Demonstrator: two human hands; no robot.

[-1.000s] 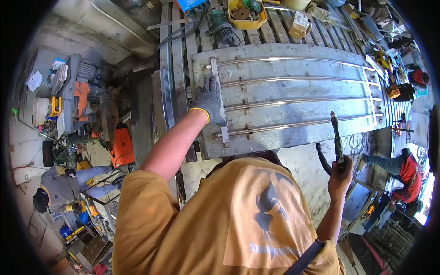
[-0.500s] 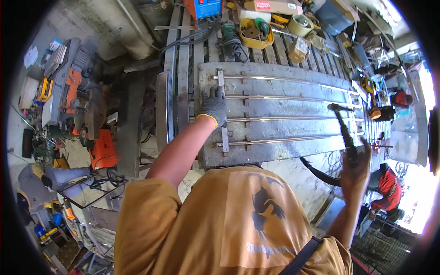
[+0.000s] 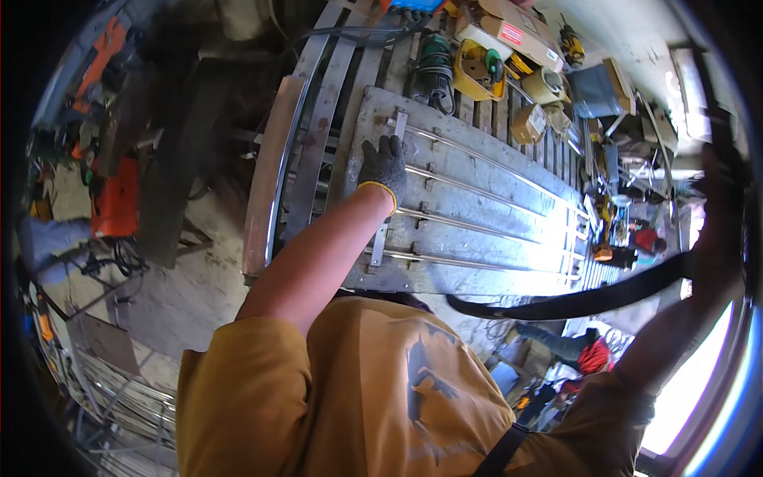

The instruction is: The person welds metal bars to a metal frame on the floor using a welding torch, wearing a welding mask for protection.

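The left hand [image 3: 383,170] is lying spread over a metal strip [image 3: 379,246]; the right hand [image 3: 721,187] is hovering near a cable [image 3: 588,303], grip unclear.

Bare right grip [image 3: 720,219] is dim, blurred; contents unclear. Grey-gloved left grip [image 3: 382,169] hides middle of flat silver metal strip [image 3: 379,244]. Top edge crops blue boxy machine [image 3: 415,5].

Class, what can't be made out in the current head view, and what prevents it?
All in the head view:
- Right hand: its finger positions and grip are lost to shadow and blur near the right rim.
- Flat metal bar: its middle is hidden by the gloved left hand.
- Metal rods: detail at their right ends is washed out by glare.
- Blue machine: cut off by the top edge.
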